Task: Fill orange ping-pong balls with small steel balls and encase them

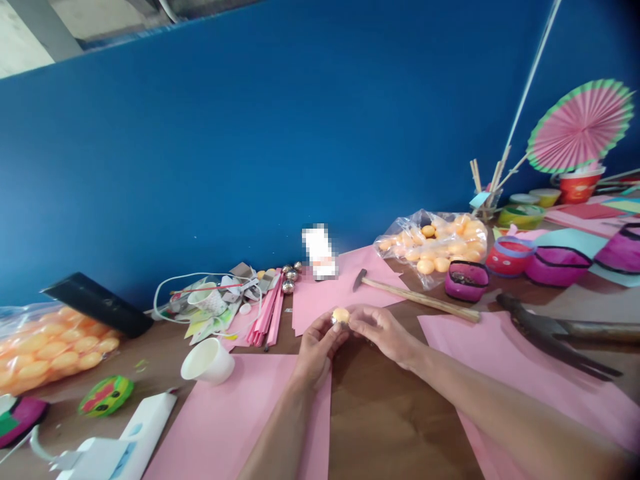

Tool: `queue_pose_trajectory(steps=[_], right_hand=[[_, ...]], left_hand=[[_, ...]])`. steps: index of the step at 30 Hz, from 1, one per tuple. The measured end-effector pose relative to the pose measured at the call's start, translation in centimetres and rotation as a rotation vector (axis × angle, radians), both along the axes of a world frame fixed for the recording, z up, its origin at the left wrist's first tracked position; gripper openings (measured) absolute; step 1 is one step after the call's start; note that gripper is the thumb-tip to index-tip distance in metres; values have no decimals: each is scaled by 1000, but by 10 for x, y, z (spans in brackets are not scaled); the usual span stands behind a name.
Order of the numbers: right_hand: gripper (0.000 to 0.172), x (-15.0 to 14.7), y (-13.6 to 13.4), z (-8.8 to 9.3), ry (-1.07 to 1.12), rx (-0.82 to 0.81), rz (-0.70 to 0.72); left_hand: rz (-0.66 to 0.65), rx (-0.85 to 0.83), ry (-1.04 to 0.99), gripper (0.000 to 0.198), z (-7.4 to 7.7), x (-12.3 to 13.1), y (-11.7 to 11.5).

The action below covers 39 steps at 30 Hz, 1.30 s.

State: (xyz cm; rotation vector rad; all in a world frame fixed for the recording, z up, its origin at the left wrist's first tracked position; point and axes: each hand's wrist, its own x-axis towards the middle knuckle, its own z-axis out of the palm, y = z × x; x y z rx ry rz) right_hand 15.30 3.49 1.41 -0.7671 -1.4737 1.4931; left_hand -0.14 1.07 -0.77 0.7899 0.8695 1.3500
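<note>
Both of my hands meet above the brown tabletop at the middle of the view. Between their fingertips sits a small orange ball (341, 315), which looks like a ping-pong ball, with something silvery around its lower part. My left hand (320, 343) grips it from the left, thumb and fingers closed. From the right, my right hand (377, 330) pinches its other side with bent fingers. Just beyond the hands a hammer (420, 297) with a wooden handle lies across pink paper (345, 283). Several shiny silver balls (289, 275) rest near the blue wall.
A clear bag of orange balls (433, 243) stands back right; another bag (55, 347) is far left. A white cup (207, 361) tilts on pink sheets. A claw hammer (560, 340) lies right. Purple pouches (557, 265), a power strip (125, 433) and a pink fan (583, 127) surround the area.
</note>
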Motion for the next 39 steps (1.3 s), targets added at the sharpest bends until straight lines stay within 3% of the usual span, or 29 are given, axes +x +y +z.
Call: queue_pose_trajectory(steps=[28,39], right_hand=[[24,0,0,1,-80,43,-5],[17,2,1,-1,-131,43,-91]], left_hand=[[30,7,-8,42,2,3,-1],[49,30,30,43,-2,3,-2]])
